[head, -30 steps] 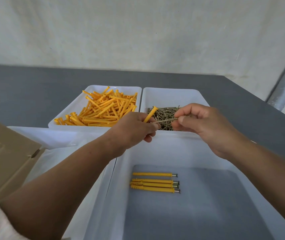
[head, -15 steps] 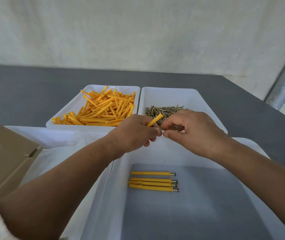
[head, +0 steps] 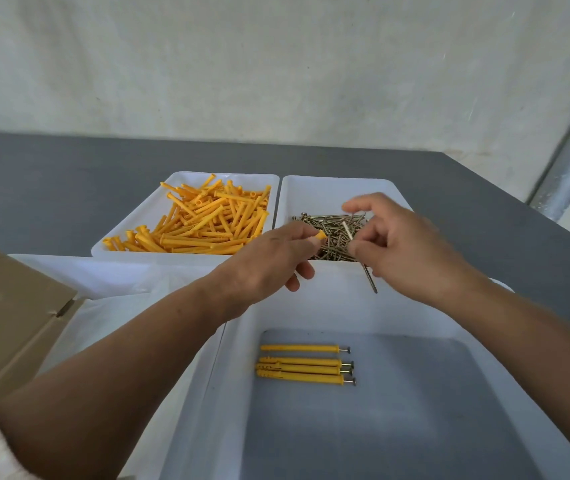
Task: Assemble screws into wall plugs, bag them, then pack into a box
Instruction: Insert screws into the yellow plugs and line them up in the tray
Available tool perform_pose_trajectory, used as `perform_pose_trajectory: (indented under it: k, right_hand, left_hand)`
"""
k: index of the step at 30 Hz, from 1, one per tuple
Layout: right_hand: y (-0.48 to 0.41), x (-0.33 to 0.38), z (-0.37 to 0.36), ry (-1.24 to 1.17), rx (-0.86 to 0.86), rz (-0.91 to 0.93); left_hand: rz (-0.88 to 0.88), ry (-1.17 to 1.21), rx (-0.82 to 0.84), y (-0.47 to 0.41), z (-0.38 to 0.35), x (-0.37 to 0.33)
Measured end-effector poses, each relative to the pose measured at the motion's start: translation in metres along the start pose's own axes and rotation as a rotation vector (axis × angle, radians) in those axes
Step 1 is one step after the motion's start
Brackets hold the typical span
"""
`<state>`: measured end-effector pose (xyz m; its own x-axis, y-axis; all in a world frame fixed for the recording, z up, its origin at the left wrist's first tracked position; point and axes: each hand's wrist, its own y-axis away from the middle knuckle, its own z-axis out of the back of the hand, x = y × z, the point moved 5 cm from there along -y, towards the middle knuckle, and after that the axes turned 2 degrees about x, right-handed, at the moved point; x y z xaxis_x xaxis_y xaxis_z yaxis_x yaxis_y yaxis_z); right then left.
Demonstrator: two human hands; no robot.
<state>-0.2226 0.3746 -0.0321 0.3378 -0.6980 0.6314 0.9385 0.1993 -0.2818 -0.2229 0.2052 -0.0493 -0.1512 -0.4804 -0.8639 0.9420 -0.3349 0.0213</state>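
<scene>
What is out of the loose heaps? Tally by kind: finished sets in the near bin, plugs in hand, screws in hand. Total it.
Yellow plastic wall plugs with metal screws fitted, in the near white plastic bin: 4
Yellow plastic wall plug pinched in the left hand: 1
Metal screw pinched in the right hand: 1
Total: 6

Four assembled plugs (head: 299, 348) (screws (head: 346, 349) in); two far trays (head: 321, 195).

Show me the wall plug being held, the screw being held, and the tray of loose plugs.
Held wall plug (head: 321, 234): head view, its exposed orange end.
Held screw (head: 369, 277): head view, lower shank near the tip.
Plug tray (head: 141, 213): head view, bare left wall.
</scene>
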Motion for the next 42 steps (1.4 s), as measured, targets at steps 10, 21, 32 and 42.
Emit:
perform_pose_trajectory:
  k: [10,21,32,42]
  right_hand:
    - [-0.003,-0.015,0.018,-0.746,-0.257,-0.24]
    - [-0.006,-0.015,0.012,-0.723,-0.26,-0.271]
    - [-0.001,-0.011,0.006,-0.343,0.012,-0.206]
    - [0.008,0.003,-0.006,0.049,0.285,-0.055]
  left_hand:
    - [-0.016,0.019,0.007,-0.002,-0.001,0.003]
    - [-0.016,0.047,-0.009,-0.002,0.0,0.004]
    - [-0.058,-0.073,-0.09,-0.001,0.002,0.001]
    - [-0.086,-0.222,-0.043,0.001,-0.003,0.001]
